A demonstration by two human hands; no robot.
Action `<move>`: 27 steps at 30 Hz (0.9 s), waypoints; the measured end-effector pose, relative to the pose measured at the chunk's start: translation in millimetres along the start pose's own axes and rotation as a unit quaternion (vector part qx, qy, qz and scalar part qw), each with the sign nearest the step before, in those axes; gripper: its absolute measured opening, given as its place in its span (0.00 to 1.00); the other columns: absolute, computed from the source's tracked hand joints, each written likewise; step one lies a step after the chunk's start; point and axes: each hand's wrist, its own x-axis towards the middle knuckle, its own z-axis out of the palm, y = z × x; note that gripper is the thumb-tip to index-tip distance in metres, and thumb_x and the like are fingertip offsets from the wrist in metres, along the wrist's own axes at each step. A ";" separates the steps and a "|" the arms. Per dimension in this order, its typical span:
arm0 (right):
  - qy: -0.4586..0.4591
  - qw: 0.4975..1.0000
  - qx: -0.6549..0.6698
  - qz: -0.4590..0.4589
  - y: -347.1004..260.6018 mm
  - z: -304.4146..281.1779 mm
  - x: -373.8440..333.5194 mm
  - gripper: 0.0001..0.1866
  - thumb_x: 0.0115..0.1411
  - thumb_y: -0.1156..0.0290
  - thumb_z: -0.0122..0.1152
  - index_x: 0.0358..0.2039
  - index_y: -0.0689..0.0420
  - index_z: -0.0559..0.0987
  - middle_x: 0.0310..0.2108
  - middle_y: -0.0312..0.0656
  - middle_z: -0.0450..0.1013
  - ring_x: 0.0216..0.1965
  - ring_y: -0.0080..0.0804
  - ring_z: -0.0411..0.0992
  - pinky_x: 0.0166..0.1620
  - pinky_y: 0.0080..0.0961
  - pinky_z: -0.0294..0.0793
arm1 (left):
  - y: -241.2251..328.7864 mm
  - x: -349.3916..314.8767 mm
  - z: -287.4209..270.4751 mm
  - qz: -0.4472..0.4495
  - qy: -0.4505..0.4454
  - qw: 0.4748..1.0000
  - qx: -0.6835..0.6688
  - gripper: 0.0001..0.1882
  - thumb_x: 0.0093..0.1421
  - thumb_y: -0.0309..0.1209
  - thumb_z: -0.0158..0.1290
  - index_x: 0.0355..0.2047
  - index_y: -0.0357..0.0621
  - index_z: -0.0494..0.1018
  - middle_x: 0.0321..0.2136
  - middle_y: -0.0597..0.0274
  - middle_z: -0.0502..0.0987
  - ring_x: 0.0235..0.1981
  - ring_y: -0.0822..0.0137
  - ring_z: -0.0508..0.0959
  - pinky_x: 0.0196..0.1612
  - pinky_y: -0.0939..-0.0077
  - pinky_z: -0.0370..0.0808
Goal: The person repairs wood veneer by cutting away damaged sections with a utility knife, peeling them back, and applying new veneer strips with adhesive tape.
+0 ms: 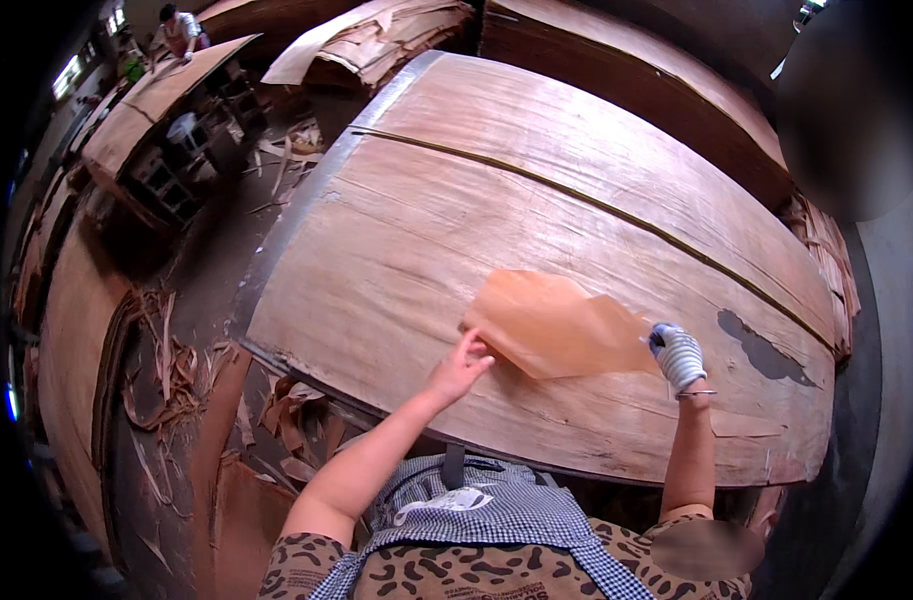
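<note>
A thin orange sheet of wood veneer (pixel 566 325) is held a little above the big veneer-covered panel (pixel 376 250), its surface bent and creased. My right hand (pixel 678 357), in a striped white and blue glove, is closed on the sheet's right end. At the sheet's left edge is my bare left hand (pixel 461 368), its fingers apart and the fingertips by the edge. To the right of the gloved hand, a ragged dark grey patch (pixel 761 348) shows in the panel's top layer. A long dark gap (pixel 576 193) runs across the panel beyond the sheet.
Stacks of veneer (pixel 376 45) stand behind, and a long stack (pixel 636 85) lies along the far side. Torn veneer strips (pixel 166 370) litter the floor at left. Another person (pixel 181 32) stands at a table (pixel 146 105) in the far left.
</note>
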 end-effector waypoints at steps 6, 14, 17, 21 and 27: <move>-0.092 0.936 0.331 -0.070 -147.4 -68.6 20.9 0.06 0.50 0.76 0.57 0.31 0.57 0.77 0.27 0.42 0.75 0.27 0.28 0.74 0.28 0.23 0.74 | 34.7 75.7 -38.5 0.148 0.061 0.967 0.200 0.30 0.51 0.33 0.54 0.53 0.39 0.59 0.45 0.50 0.70 0.45 0.54 0.71 0.47 0.67 0.68; -0.166 0.901 0.400 -0.007 -294.9 -1.6 42.1 0.13 0.51 0.70 0.57 0.36 0.57 0.68 0.21 0.51 0.70 0.22 0.41 0.72 0.25 0.36 0.70 | 9.0 109.2 6.0 0.305 -0.181 0.779 0.516 0.39 0.43 0.46 0.58 0.55 0.50 0.59 0.53 0.57 0.62 0.59 0.57 0.57 0.60 0.45 0.45; -0.053 0.960 0.273 0.016 -291.8 23.0 50.2 0.09 0.50 0.68 0.58 0.31 0.55 0.70 0.22 0.50 0.71 0.23 0.49 0.71 0.26 0.40 0.69 | -32.6 127.2 -16.8 0.313 -0.136 0.770 0.539 0.18 0.51 0.36 0.49 0.44 0.50 0.69 0.48 0.59 0.68 0.56 0.59 0.62 0.59 0.44 0.44; 0.045 0.961 0.242 0.128 -249.8 30.4 48.8 0.18 0.45 0.74 0.63 0.39 0.55 0.73 0.39 0.44 0.71 0.32 0.40 0.72 0.34 0.30 0.72 | 2.5 137.9 -40.7 0.382 -0.135 0.805 0.434 0.03 0.47 0.32 0.49 0.21 0.47 0.70 0.28 0.64 0.73 0.39 0.64 0.72 0.54 0.57 0.62; 0.011 0.986 0.164 0.008 -252.5 35.2 70.9 0.08 0.51 0.70 0.57 0.34 0.48 0.74 0.27 0.42 0.73 0.26 0.44 0.72 0.28 0.36 0.71 | 64.2 106.3 -148.3 0.126 -0.234 0.964 0.033 0.11 0.49 0.33 0.54 0.32 0.42 0.72 0.32 0.60 0.76 0.38 0.57 0.74 0.45 0.66 0.69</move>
